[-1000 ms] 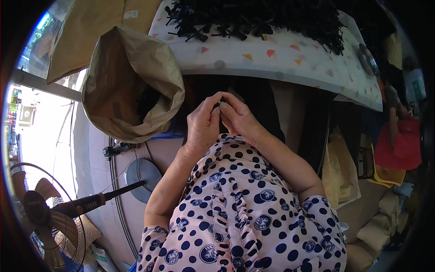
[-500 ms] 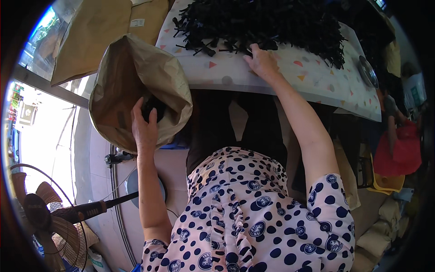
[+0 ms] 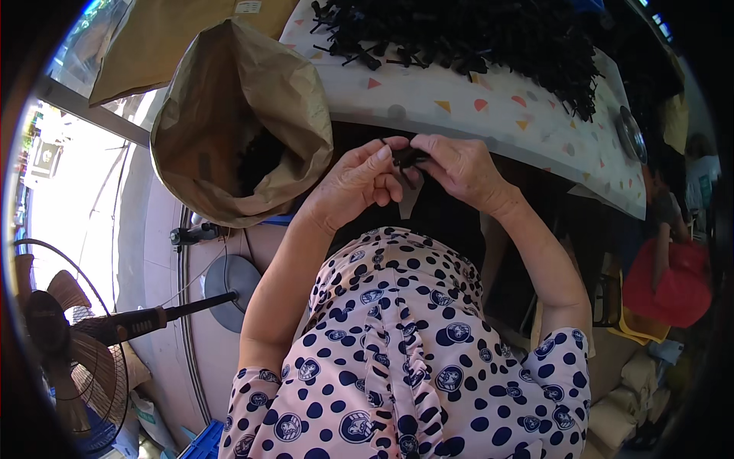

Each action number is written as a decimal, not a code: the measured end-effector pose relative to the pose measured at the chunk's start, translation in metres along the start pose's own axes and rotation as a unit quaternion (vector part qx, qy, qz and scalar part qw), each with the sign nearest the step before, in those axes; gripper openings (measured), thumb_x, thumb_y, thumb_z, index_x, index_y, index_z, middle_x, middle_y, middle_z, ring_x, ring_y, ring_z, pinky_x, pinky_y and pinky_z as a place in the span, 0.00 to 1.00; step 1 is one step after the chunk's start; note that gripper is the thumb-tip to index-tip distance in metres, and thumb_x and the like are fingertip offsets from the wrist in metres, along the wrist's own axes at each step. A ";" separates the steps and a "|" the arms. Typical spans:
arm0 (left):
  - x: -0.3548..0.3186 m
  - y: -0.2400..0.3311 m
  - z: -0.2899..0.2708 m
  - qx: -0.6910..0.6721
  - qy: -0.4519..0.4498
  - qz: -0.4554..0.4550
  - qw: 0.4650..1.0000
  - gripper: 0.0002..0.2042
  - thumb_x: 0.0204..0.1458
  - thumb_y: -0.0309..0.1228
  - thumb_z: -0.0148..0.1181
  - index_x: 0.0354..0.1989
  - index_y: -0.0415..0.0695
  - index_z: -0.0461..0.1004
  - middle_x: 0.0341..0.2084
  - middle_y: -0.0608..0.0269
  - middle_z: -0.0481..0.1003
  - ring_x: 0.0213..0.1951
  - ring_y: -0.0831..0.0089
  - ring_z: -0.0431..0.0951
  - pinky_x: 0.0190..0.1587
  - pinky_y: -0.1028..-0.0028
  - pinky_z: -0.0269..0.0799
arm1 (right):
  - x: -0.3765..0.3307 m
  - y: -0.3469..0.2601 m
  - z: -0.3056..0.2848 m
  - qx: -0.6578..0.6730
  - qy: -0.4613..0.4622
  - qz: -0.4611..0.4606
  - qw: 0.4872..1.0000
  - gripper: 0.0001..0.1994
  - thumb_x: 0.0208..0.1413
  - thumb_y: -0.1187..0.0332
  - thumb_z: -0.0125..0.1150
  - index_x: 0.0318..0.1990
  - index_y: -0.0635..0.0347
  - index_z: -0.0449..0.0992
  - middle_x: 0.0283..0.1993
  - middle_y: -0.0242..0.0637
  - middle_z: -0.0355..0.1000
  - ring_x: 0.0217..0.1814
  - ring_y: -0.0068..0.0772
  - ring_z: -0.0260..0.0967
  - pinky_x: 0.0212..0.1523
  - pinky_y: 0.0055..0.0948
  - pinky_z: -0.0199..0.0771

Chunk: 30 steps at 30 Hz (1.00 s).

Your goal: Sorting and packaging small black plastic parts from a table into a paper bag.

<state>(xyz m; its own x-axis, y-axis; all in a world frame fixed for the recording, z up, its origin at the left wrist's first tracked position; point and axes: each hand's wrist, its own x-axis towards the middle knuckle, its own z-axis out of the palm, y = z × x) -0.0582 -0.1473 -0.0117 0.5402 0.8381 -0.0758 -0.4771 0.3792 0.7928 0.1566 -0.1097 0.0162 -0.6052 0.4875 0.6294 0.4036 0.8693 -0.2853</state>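
In front of my waist, both hands hold a small black branched piece (image 3: 409, 158). My left hand (image 3: 355, 180) pinches it between thumb and index finger, the other fingers curled. Closed on its other side is my right hand (image 3: 462, 172), whose fingertips partly cover the piece. To the left stands an open brown paper bag (image 3: 298, 92) with a dark heap of black pieces (image 3: 262, 159) inside. A large pile of similar black pieces (image 3: 466, 38) covers the far part of the table (image 3: 420, 103), which has a white patterned cover.
A standing fan (image 3: 57, 329) is at the lower left, its round base (image 3: 233, 291) on the floor. A round metal lid or dish (image 3: 631, 134) sits by the table's right edge. At the right are a red object (image 3: 665, 283) and a yellow container (image 3: 642, 325).
My left hand has come out of the paper bag, and my right hand has drawn back from the pile. They now meet in front of me around a black piece.
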 end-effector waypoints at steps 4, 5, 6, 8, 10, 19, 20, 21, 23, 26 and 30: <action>-0.001 -0.017 0.005 -0.063 -0.052 -0.038 0.996 0.30 0.55 0.45 0.58 0.59 0.37 0.61 0.34 0.51 0.76 0.26 0.74 0.78 0.27 0.83 0.73 | -0.020 -0.010 -0.012 -0.022 -0.060 -0.059 0.996 0.14 0.45 0.74 0.61 0.43 0.59 0.71 0.29 0.32 0.72 0.25 0.31 0.71 0.24 0.24 0.71; -0.002 -0.022 0.007 -0.105 -0.063 -0.054 0.991 0.29 0.53 0.40 0.61 0.59 0.36 0.60 0.35 0.50 0.76 0.26 0.72 0.78 0.27 0.83 0.73 | -0.024 -0.010 -0.014 -0.045 -0.085 -0.081 0.992 0.13 0.48 0.73 0.59 0.43 0.57 0.72 0.31 0.30 0.73 0.25 0.28 0.72 0.22 0.23 0.71; -0.005 -0.023 0.014 -0.119 -0.061 -0.059 0.989 0.29 0.53 0.37 0.61 0.60 0.37 0.60 0.35 0.49 0.75 0.26 0.71 0.78 0.27 0.83 0.74 | -0.028 -0.011 -0.015 -0.046 -0.082 -0.078 0.992 0.13 0.48 0.73 0.59 0.43 0.57 0.72 0.31 0.30 0.73 0.25 0.28 0.72 0.22 0.23 0.71; -0.005 -0.026 0.020 -0.132 -0.059 -0.065 0.987 0.29 0.53 0.34 0.62 0.61 0.39 0.59 0.36 0.48 0.75 0.26 0.70 0.79 0.27 0.83 0.75 | -0.032 -0.012 -0.014 -0.029 -0.069 -0.108 0.991 0.14 0.49 0.72 0.58 0.45 0.57 0.72 0.30 0.30 0.73 0.25 0.26 0.71 0.22 0.22 0.71; -0.008 -0.029 0.020 -0.149 -0.081 -0.086 0.982 0.30 0.52 0.29 0.62 0.63 0.43 0.56 0.36 0.49 0.75 0.27 0.67 0.80 0.28 0.80 0.76 | -0.034 -0.014 -0.013 -0.018 -0.062 -0.124 0.990 0.14 0.49 0.72 0.57 0.46 0.56 0.72 0.30 0.29 0.72 0.24 0.26 0.71 0.21 0.21 0.71; -0.017 -0.029 0.049 0.096 0.054 0.004 0.994 0.21 0.56 0.23 0.55 0.57 0.45 0.60 0.34 0.55 0.74 0.29 0.73 0.79 0.29 0.81 0.76 | -0.054 -0.034 0.004 0.166 0.018 0.061 0.984 0.26 0.46 0.85 0.56 0.56 0.61 0.64 0.32 0.40 0.72 0.27 0.35 0.73 0.29 0.28 0.75; -0.017 -0.029 0.051 0.096 0.054 0.004 0.994 0.21 0.56 0.23 0.55 0.57 0.45 0.60 0.34 0.55 0.74 0.29 0.73 0.79 0.29 0.81 0.76 | -0.056 -0.036 0.006 0.182 0.033 0.109 0.977 0.22 0.50 0.82 0.56 0.54 0.61 0.64 0.32 0.39 0.71 0.27 0.32 0.73 0.30 0.26 0.74; -0.017 -0.030 0.052 0.137 0.068 0.028 0.988 0.20 0.56 0.22 0.54 0.56 0.45 0.59 0.35 0.56 0.74 0.29 0.74 0.79 0.30 0.82 0.75 | -0.058 -0.037 0.008 0.197 0.047 0.157 0.966 0.18 0.54 0.80 0.55 0.53 0.62 0.65 0.32 0.39 0.71 0.28 0.28 0.72 0.31 0.24 0.73; -0.016 -0.034 0.051 0.175 0.082 0.050 0.980 0.20 0.56 0.20 0.53 0.55 0.45 0.58 0.36 0.57 0.74 0.30 0.75 0.78 0.31 0.82 0.74 | -0.059 -0.044 0.008 0.259 0.032 0.217 0.941 0.14 0.58 0.76 0.53 0.51 0.62 0.65 0.31 0.38 0.71 0.28 0.25 0.71 0.32 0.23 0.73; -0.017 -0.046 0.049 0.230 0.118 0.068 0.964 0.18 0.55 0.18 0.50 0.52 0.44 0.56 0.35 0.60 0.72 0.30 0.79 0.77 0.31 0.81 0.74 | -0.063 -0.054 0.013 0.329 0.006 0.299 0.896 0.08 0.63 0.70 0.48 0.47 0.64 0.66 0.29 0.36 0.71 0.30 0.22 0.70 0.33 0.21 0.72; -0.014 -0.055 0.040 0.326 0.131 0.120 0.929 0.20 0.53 0.14 0.49 0.53 0.43 0.55 0.35 0.60 0.72 0.31 0.79 0.77 0.33 0.80 0.75 | -0.060 -0.060 0.026 0.370 -0.010 0.337 0.866 0.09 0.66 0.68 0.44 0.42 0.66 0.67 0.29 0.36 0.71 0.30 0.22 0.70 0.34 0.21 0.72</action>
<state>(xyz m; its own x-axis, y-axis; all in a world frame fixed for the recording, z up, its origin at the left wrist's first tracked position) -0.0116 -0.1955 -0.0295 0.2442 0.9669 0.0735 0.0052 -0.0771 0.9970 0.1509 -0.1886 -0.0231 -0.4187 0.8988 0.1298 0.1230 0.1978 -0.9725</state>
